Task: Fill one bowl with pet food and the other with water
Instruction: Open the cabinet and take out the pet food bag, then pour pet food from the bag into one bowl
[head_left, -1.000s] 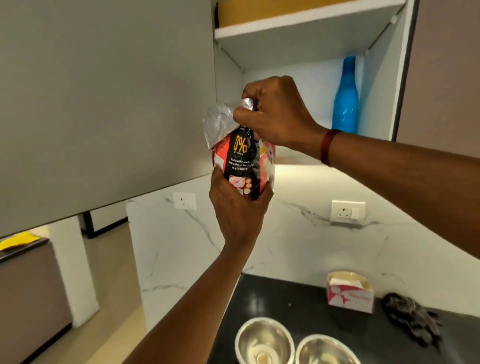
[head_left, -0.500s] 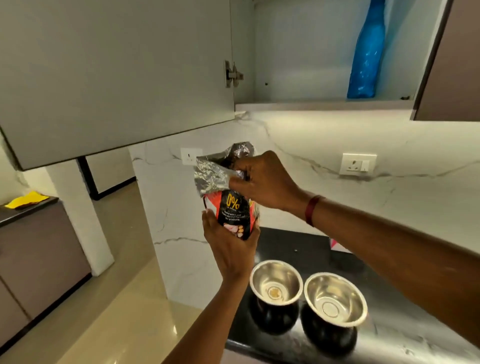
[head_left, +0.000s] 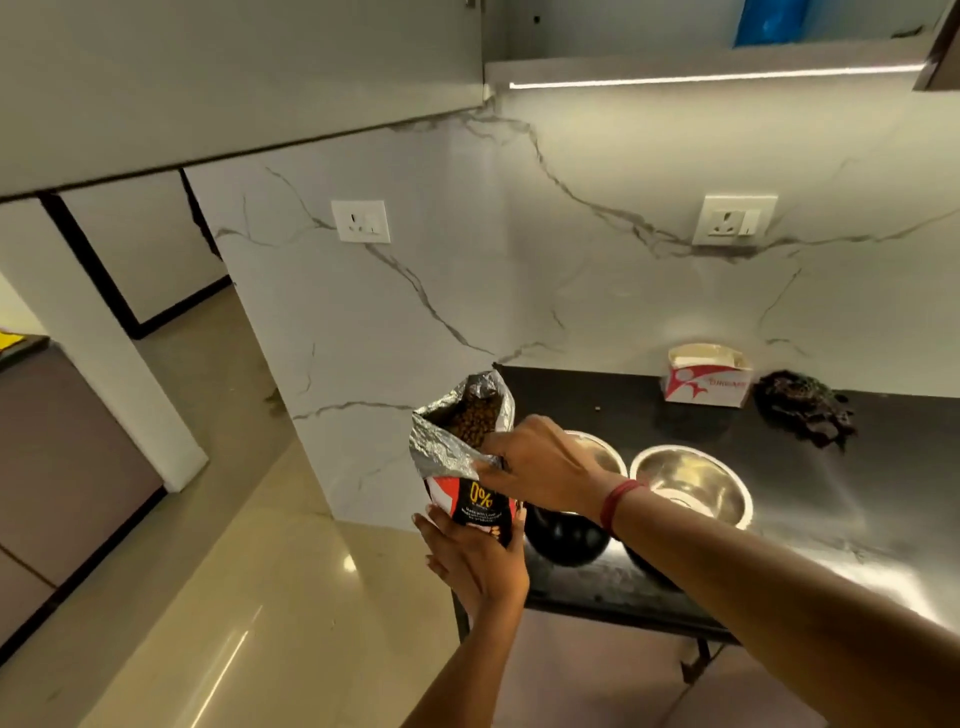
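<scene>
Step in hand: food fill, pour not yet begun. Pet food bag (head_left: 480, 501) is upright at lower centre, mouth open, brown kibble visible inside.

Left hand (head_left: 478, 561) cups the bag's base from below. Right hand (head_left: 540, 467) pinches the foil rim.

Both steel bowls look empty on the black counter (head_left: 597, 395), right of centre: near bowl (head_left: 605, 457) partly behind the right hand, far bowl (head_left: 691, 483) just beside it.

Next move, by my judgement: carry the mouth over one bowl and tip slowly.

Legible: "0%" on the bag; smaller lines unreadable. Box (head_left: 709, 382) has red print, blurred.
</scene>
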